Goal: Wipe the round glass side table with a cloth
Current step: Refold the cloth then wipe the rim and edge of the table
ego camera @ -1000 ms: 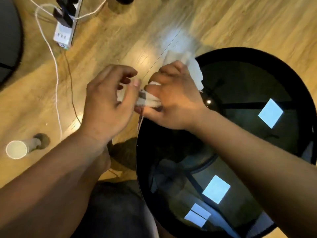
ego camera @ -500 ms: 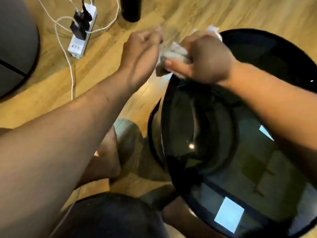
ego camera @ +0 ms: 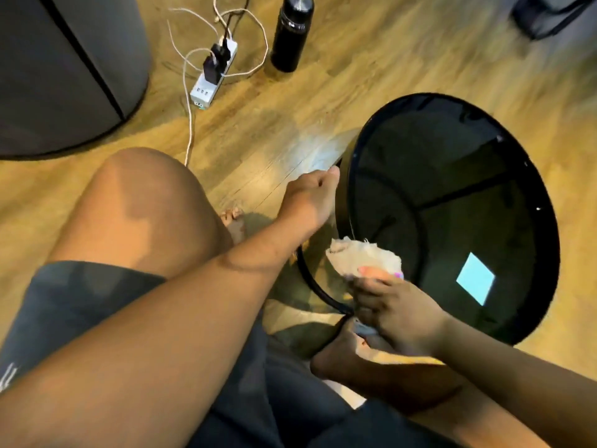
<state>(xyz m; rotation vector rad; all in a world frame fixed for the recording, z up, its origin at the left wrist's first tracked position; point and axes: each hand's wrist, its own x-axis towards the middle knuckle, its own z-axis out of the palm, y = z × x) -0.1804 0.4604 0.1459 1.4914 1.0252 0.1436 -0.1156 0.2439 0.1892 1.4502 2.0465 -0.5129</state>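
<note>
Head view: right hand fingers around cloth; left hand seemingly gripping table rim.

One camera on the person's head looks steeply down, close over both forearms, onto the wooden floor and the glass table.

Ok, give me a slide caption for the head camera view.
Right hand brings a white cloth to the glass side table; left hand steadies its rim.
</note>
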